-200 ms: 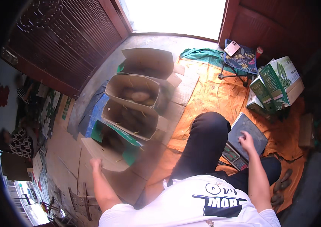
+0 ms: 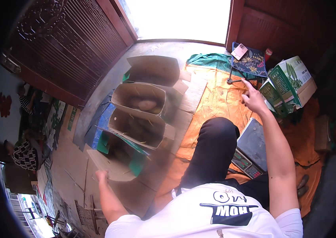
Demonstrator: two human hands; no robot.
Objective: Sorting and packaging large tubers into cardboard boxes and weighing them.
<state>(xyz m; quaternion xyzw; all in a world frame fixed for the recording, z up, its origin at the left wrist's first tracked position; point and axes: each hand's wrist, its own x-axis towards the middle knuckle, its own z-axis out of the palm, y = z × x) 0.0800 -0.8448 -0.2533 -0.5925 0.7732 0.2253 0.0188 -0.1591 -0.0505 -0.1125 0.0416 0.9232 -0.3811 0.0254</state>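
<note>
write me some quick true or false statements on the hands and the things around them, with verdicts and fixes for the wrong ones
1. The left hand is at the edge of a light-brown cardboard flap. True.
2. The right hand grips a pale pink phone. False: the phone lies on the dark blue floral folding stool, apart from that hand.
3. Roundish brown lumps lie inside an open brown cardboard box. True.
4. The flat grey-topped weighing scale stands to the left of the raised black-trousered knee. False: it is to the right of it.
5. The right hand has its index finger extended. True.
</note>
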